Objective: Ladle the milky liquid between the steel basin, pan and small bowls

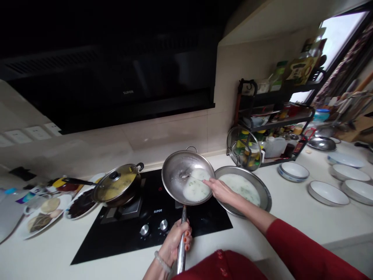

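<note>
Lower centre: left hand [178, 238] grips handle [181, 254] of pan [172, 177]. Right of centre: right hand [219, 190] grips probable spoon [185, 176] inside it.

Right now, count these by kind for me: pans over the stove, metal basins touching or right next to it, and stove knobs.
Pans: 2 (open pan, lidded pan)
Metal basin: 1
Stove knobs: 2
Total: 5

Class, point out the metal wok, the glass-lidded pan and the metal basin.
Metal wok [173, 177], head view: bare inner wall.
Glass-lidded pan [118, 186], head view: glass lid.
Metal basin [264, 192], head view: right inner wall.
</note>
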Motion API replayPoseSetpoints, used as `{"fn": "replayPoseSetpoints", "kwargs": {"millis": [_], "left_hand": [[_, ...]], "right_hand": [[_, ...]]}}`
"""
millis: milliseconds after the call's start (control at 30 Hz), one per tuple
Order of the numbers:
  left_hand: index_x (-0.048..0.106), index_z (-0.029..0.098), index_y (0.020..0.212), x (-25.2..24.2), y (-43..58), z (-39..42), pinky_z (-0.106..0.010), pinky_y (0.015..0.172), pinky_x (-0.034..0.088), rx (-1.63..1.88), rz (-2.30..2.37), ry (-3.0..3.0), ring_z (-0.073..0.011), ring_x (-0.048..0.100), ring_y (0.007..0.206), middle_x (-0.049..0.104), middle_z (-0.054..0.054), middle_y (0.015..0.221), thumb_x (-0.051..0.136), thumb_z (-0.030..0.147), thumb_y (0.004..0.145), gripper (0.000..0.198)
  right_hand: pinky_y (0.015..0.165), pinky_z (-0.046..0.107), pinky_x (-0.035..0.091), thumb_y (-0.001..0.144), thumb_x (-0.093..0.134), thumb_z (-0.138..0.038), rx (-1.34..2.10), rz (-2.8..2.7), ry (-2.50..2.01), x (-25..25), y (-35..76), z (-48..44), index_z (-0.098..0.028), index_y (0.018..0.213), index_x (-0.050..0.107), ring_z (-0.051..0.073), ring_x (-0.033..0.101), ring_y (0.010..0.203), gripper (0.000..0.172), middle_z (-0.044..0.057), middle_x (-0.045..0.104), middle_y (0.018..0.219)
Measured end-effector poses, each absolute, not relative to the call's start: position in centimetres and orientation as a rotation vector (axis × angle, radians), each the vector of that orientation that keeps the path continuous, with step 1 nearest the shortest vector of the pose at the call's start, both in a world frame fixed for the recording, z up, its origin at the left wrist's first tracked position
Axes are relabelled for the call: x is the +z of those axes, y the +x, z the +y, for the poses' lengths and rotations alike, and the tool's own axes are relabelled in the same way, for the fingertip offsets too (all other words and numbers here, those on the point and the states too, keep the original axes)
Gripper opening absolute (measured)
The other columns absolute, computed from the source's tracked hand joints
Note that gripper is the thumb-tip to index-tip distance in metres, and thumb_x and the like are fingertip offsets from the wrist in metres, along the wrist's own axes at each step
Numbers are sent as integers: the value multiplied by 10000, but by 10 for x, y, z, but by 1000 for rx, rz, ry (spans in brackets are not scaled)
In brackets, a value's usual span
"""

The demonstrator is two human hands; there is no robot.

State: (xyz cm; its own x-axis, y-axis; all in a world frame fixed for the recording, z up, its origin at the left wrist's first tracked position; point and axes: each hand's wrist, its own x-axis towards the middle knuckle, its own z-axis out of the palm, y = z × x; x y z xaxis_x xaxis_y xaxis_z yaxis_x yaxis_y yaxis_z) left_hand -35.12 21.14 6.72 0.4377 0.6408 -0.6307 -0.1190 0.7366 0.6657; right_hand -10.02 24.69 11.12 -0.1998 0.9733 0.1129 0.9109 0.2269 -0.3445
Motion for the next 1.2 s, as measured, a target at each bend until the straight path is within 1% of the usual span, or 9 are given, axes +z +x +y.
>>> {"fn": "replayPoseSetpoints", "kwargs": {"millis": [133, 333, 533, 633, 800, 900, 1000, 1133, 1200], "left_hand": [[364, 226, 754, 68, -352, 212, -142, 309, 220, 487, 1023, 601, -28, 254, 346, 366, 107, 480, 618, 219, 601, 297], [363, 225, 745, 62, -353, 212, -143, 313, 226, 501, 1028, 608, -25, 256, 342, 360, 110, 477, 630, 235, 599, 305], [373, 224, 751, 61, -353, 212, -143, 313, 216, 502, 1012, 610, -26, 266, 341, 374, 107, 481, 635, 233, 582, 311], [373, 228, 756, 63, -352, 212, -145, 313, 204, 494, 1029, 616, -29, 267, 333, 368, 110, 474, 620, 210, 570, 310], [367, 229, 756, 64, -352, 212, -144, 321, 204, 490, 1040, 622, -26, 261, 336, 364, 112, 477, 626, 235, 590, 307], [370, 226, 759, 64, -352, 212, -144, 322, 200, 487, 1024, 620, -27, 262, 339, 363, 110, 482, 624, 248, 605, 298], [372, 224, 761, 65, -351, 212, -144, 319, 196, 491, 1022, 620, -28, 258, 340, 363, 108, 483, 614, 233, 602, 290], [372, 222, 762, 67, -352, 211, -141, 322, 200, 489, 1019, 610, -26, 256, 346, 367, 106, 488, 618, 238, 605, 292], [369, 223, 759, 68, -353, 211, -140, 324, 195, 489, 1017, 615, -24, 254, 347, 370, 106, 490, 622, 238, 606, 296]], "right_hand": [[675, 270, 410, 741, 384, -10, 177, -2373, -1761, 131, -91, 244, -228, 1205, 581, 180, 580, 755, 550, 84, 601, 946], [670, 282, 406, 741, 382, -7, 50, -2238, -1964, 139, -113, 279, -185, 1274, 519, 183, 571, 737, 578, 114, 594, 997], [637, 267, 392, 758, 393, -29, 93, -2406, -1759, 134, -95, 253, -210, 1155, 613, 162, 542, 690, 489, 89, 572, 925], [648, 266, 396, 756, 398, -28, 105, -2333, -1752, 131, -91, 258, -208, 1190, 597, 163, 529, 700, 510, 77, 562, 892], [673, 242, 400, 785, 356, 4, 125, -2151, -1774, 115, -126, 287, -171, 1257, 551, 148, 515, 714, 540, 63, 547, 857], [644, 242, 390, 805, 370, -27, 140, -2261, -1660, 113, -135, 273, -201, 1239, 571, 142, 504, 677, 509, 57, 532, 860], [635, 241, 386, 797, 380, -34, 164, -2389, -1582, 118, -118, 240, -232, 1225, 585, 135, 500, 664, 514, 57, 534, 883], [662, 257, 414, 726, 368, 12, 173, -2376, -1738, 124, -81, 212, -221, 1235, 584, 148, 532, 699, 600, 71, 562, 903], [703, 285, 441, 725, 351, 10, 169, -2262, -1801, 122, -70, 208, -190, 1249, 576, 170, 565, 735, 604, 87, 591, 908]]}}
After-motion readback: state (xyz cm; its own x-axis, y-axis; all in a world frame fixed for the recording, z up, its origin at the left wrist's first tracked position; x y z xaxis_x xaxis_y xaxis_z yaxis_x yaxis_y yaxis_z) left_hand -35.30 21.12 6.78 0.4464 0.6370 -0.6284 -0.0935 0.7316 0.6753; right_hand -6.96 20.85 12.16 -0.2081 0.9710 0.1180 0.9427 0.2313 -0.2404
